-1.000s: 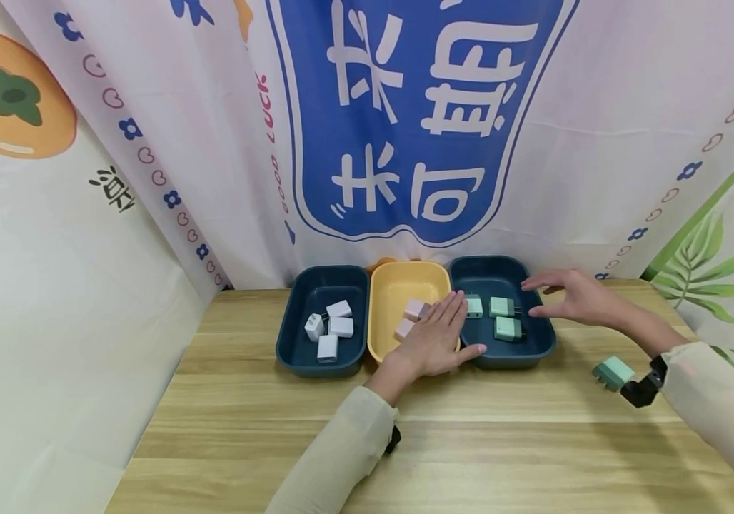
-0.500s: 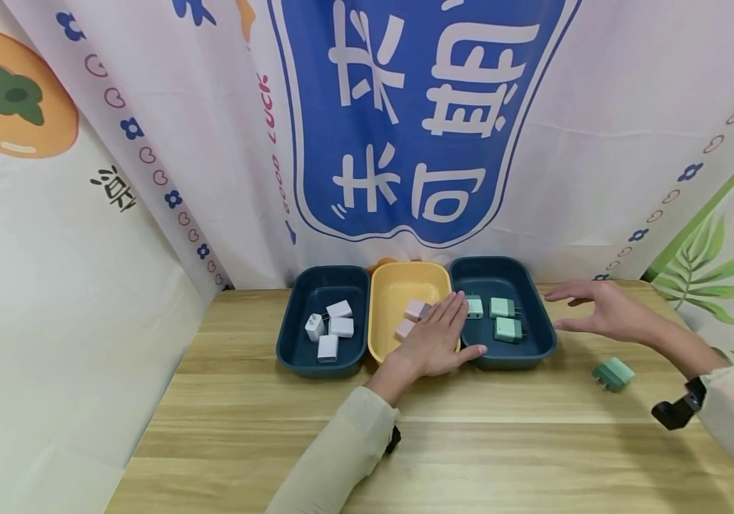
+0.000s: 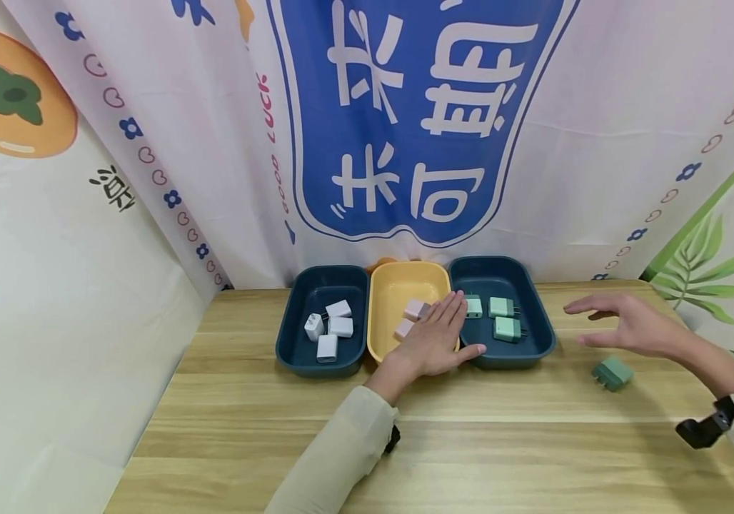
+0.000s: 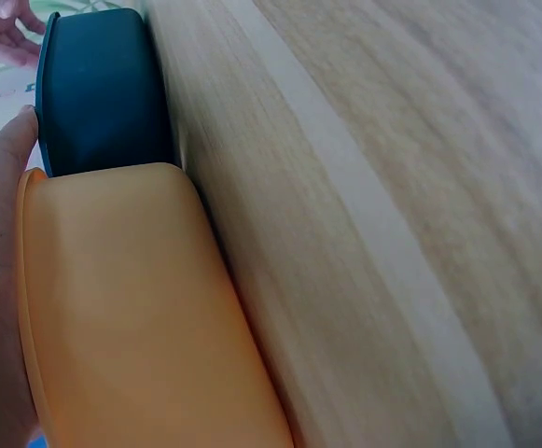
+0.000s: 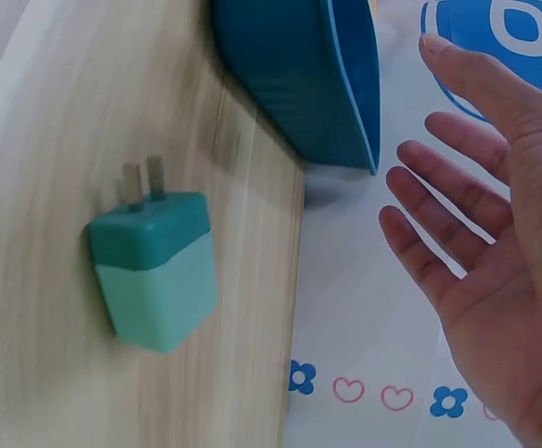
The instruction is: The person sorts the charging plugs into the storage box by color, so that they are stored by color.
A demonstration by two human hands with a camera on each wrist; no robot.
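My left hand [image 3: 426,341] lies with straight fingers across the yellow tray [image 3: 399,275] and the near side of the right blue tray [image 3: 489,268]. Beneath it, pink charger plugs [image 3: 416,309] are partly hidden. To the right of the trays hovers my right hand [image 3: 637,325], its fingers loosely bent and holding nothing. Close below that hand a green charger plug [image 3: 612,373] rests on the table; the right wrist view shows the plug's two prongs [image 5: 145,177]. Inside the right blue tray are several green charger plugs [image 3: 507,329].
A left blue tray [image 3: 290,343] holds several white charger plugs [image 3: 327,348]. The three trays stand side by side at the back of the wooden table [image 3: 470,457], against a printed curtain [image 3: 598,143].
My right hand has moved right, from over the right blue tray's edge to beside it near the lone green charger plug. The left hand has stayed in place.
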